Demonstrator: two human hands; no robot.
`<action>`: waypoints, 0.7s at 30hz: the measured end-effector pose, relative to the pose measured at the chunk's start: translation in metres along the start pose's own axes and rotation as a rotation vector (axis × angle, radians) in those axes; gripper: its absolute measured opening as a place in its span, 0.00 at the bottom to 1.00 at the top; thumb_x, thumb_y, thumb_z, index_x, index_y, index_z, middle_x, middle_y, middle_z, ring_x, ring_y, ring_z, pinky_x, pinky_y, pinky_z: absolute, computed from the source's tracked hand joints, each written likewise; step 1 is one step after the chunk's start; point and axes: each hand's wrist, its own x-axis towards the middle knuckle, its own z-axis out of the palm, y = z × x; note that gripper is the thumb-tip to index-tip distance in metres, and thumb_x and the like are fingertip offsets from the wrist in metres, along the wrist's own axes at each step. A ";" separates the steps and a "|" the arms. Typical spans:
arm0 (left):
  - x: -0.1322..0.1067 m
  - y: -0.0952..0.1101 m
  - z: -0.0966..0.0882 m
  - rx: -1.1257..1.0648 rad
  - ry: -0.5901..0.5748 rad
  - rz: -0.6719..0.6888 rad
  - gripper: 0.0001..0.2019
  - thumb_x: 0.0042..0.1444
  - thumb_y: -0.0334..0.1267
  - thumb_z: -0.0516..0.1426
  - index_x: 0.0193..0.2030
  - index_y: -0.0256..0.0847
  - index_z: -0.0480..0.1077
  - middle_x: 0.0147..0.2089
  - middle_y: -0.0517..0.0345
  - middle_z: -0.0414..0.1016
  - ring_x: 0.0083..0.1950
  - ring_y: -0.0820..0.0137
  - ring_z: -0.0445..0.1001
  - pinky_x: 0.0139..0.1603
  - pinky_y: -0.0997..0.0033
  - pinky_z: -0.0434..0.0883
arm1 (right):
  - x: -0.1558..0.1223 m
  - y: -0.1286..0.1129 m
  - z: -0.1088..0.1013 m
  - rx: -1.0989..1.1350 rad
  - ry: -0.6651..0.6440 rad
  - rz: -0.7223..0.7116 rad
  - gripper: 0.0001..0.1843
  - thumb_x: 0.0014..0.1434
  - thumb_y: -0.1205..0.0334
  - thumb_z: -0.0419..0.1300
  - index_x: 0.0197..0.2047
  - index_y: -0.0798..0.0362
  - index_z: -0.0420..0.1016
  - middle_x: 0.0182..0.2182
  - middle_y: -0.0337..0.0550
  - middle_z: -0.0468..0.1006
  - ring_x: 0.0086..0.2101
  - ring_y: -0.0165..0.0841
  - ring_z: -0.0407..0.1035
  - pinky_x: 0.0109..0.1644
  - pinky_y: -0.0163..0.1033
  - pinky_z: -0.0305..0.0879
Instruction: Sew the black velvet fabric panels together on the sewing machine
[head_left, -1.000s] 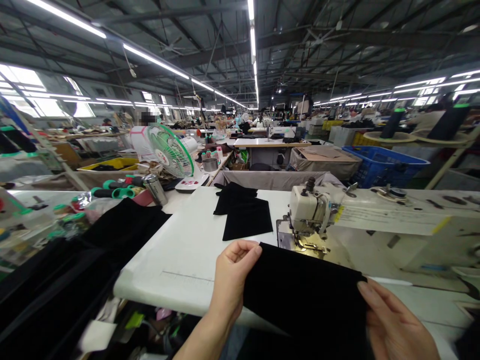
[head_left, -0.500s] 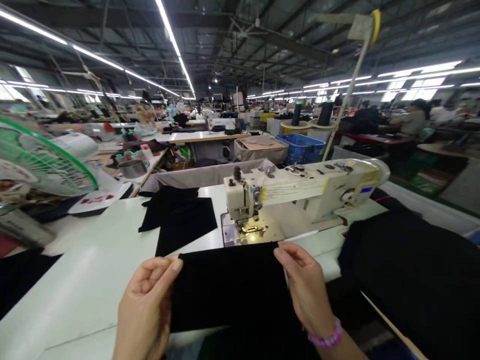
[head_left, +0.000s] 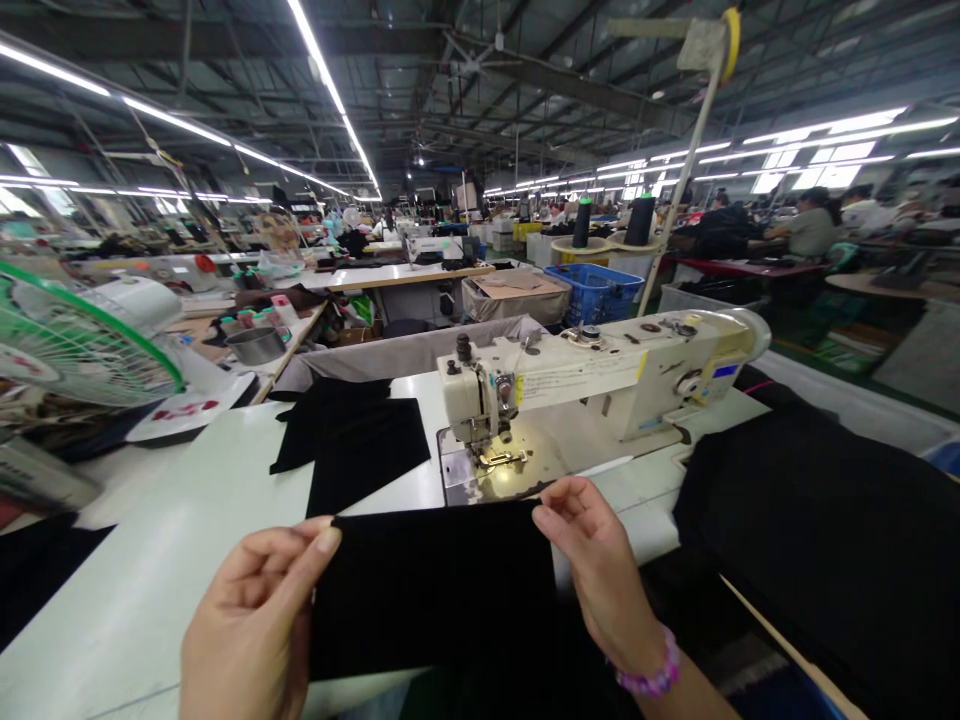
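A black fabric piece is stretched between my two hands, its upper edge running nearly straight across. My left hand pinches its top left corner between thumb and fingers. At the top right corner, my right hand, with a pink and purple bead bracelet at the wrist, pinches it as well. Just beyond the fabric stands a white sewing machine, its needle area lit over a metal plate. More black fabric lies on the table left of the machine head.
A large black fabric heap lies at the right. On the left are a green-rimmed fan and a metal bowl. Behind the machine are a blue basket and black thread cones. Several people work farther back.
My left hand has moved left and slightly down, and my right hand slightly left, both keeping their pinch. The black fabric has shifted left with them. The camera view has shifted a little.
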 end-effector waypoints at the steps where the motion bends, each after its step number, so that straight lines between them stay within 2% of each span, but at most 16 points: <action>1: 0.005 0.010 -0.002 0.058 -0.030 0.092 0.16 0.33 0.35 0.73 0.24 0.42 0.69 0.33 0.64 0.80 0.34 0.75 0.76 0.35 0.85 0.73 | -0.006 -0.002 0.001 -0.053 -0.082 -0.010 0.10 0.54 0.60 0.67 0.38 0.50 0.71 0.32 0.37 0.74 0.35 0.32 0.70 0.41 0.35 0.70; 4: 0.023 0.045 0.006 0.346 -0.197 0.394 0.11 0.42 0.37 0.70 0.27 0.42 0.71 0.36 0.61 0.81 0.37 0.70 0.77 0.38 0.78 0.72 | -0.030 0.006 0.003 -0.243 -0.324 -0.062 0.09 0.54 0.69 0.61 0.38 0.49 0.68 0.32 0.36 0.72 0.34 0.31 0.69 0.41 0.34 0.69; 6: 0.037 0.056 0.023 0.587 -0.397 0.546 0.06 0.46 0.35 0.66 0.27 0.43 0.72 0.35 0.60 0.81 0.37 0.67 0.76 0.40 0.73 0.69 | -0.048 0.024 0.003 -0.332 -0.409 -0.150 0.10 0.54 0.71 0.59 0.38 0.49 0.66 0.32 0.35 0.71 0.32 0.30 0.68 0.40 0.33 0.68; 8: 0.052 0.043 0.047 0.789 -0.660 0.573 0.04 0.48 0.30 0.62 0.26 0.43 0.73 0.30 0.60 0.78 0.33 0.67 0.73 0.37 0.72 0.66 | -0.061 0.046 0.001 -0.390 -0.435 -0.278 0.09 0.55 0.72 0.57 0.37 0.48 0.66 0.31 0.36 0.71 0.31 0.30 0.68 0.37 0.33 0.68; 10: 0.065 0.007 0.069 0.886 -0.885 0.491 0.08 0.46 0.24 0.57 0.25 0.43 0.71 0.27 0.62 0.74 0.30 0.69 0.69 0.34 0.72 0.62 | -0.067 0.066 -0.005 -0.445 -0.463 -0.426 0.09 0.58 0.72 0.55 0.37 0.48 0.66 0.30 0.37 0.72 0.30 0.30 0.69 0.36 0.32 0.69; 12: 0.073 -0.039 0.084 0.894 -0.935 0.439 0.09 0.44 0.23 0.57 0.23 0.42 0.69 0.24 0.63 0.71 0.28 0.70 0.67 0.32 0.72 0.61 | -0.065 0.079 -0.013 -0.504 -0.509 -0.542 0.11 0.61 0.74 0.52 0.38 0.48 0.68 0.30 0.38 0.74 0.31 0.31 0.72 0.36 0.33 0.71; 15: 0.076 -0.095 0.090 0.869 -0.920 0.385 0.08 0.44 0.26 0.58 0.22 0.43 0.65 0.23 0.64 0.69 0.27 0.70 0.66 0.31 0.72 0.61 | -0.058 0.081 -0.028 -0.614 -0.545 -0.675 0.14 0.62 0.77 0.52 0.44 0.49 0.70 0.34 0.43 0.78 0.34 0.34 0.75 0.40 0.35 0.75; 18: 0.072 -0.117 0.084 0.832 -0.851 0.370 0.08 0.46 0.29 0.58 0.23 0.43 0.62 0.25 0.63 0.68 0.29 0.70 0.66 0.33 0.72 0.63 | -0.050 0.074 -0.041 -0.764 -0.617 -0.817 0.18 0.62 0.78 0.50 0.49 0.53 0.72 0.36 0.48 0.80 0.36 0.37 0.77 0.42 0.38 0.77; 21: 0.070 -0.119 0.082 0.814 -0.812 0.372 0.08 0.45 0.28 0.57 0.24 0.44 0.61 0.26 0.63 0.68 0.31 0.70 0.66 0.36 0.71 0.64 | -0.044 0.068 -0.047 -0.865 -0.675 -0.939 0.18 0.62 0.79 0.49 0.50 0.56 0.72 0.36 0.50 0.82 0.35 0.37 0.79 0.42 0.38 0.78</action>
